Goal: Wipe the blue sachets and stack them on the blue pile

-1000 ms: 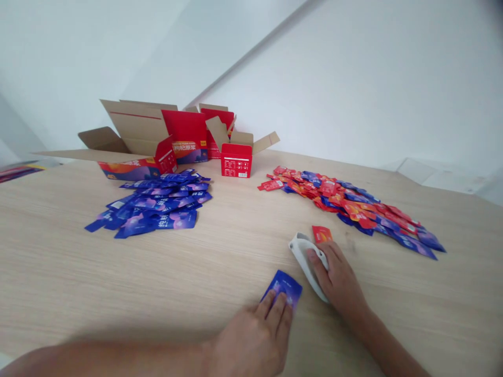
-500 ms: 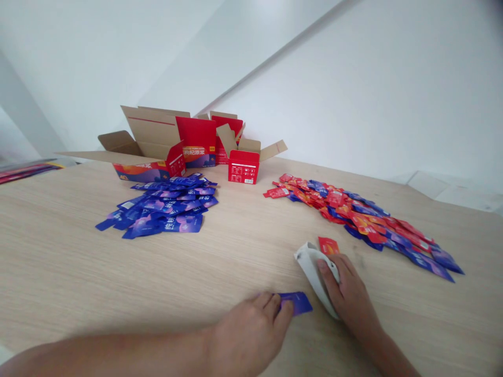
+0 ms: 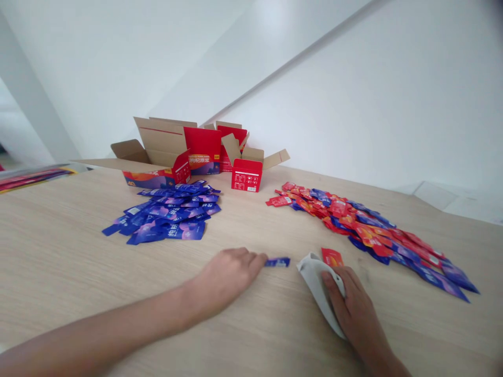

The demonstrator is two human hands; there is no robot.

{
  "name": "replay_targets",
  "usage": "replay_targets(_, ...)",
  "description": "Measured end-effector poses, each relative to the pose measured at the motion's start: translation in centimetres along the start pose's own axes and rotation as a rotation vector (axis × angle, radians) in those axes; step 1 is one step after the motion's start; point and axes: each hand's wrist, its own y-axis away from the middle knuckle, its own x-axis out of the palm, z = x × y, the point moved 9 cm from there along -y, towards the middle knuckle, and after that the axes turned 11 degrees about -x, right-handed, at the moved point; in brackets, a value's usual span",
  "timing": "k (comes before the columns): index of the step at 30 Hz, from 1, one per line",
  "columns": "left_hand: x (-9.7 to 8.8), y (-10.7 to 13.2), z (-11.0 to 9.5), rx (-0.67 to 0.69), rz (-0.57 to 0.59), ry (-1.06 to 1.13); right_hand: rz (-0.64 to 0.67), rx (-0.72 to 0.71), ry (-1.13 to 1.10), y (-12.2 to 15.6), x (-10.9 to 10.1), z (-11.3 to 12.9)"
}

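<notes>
The left hand (image 3: 231, 275) has moved up the tabletop (image 3: 78, 272) toward the blue sachets, its fingers closed at the end of a blue sachet (image 3: 277, 262); whether they pinch it, I can't tell. The right hand (image 3: 356, 306) curls around a white pouch (image 3: 316, 285), just beside a red sachet (image 3: 332, 257). A blue sachet pile (image 3: 168, 220) lies left, a red-and-blue pile (image 3: 353, 222) right, with open red cartons (image 3: 247, 175) beyond.

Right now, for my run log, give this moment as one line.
left hand: blue sachet at fingertips | right hand: on white packet, red sachet beside

Left hand (image 3: 230, 275) loosely curled, right hand (image 3: 353, 303) resting palm-down.
</notes>
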Motion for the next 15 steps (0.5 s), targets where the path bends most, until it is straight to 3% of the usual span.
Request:
replay_targets(4,-3.2,-2.9,10.2,-0.177,-0.077,-0.07,-0.023,0.001,-0.002,0.1,0.1,0.0)
replay_targets(7,-4.6,-4.8,18.0,-0.302,-0.118,-0.114,-0.009,0.009,-0.023,0.1,0.5,-0.1)
replay_targets(11,-4.0,-6.0,26.6,-0.484,-0.129,-0.148,-0.014,-0.005,-0.013,0.3,0.9,0.0)
replay_targets(15,-1.7,-5.4,31.3,-0.607,-0.126,-0.124,-0.034,-0.034,0.004,0.5,1.0,0.1)
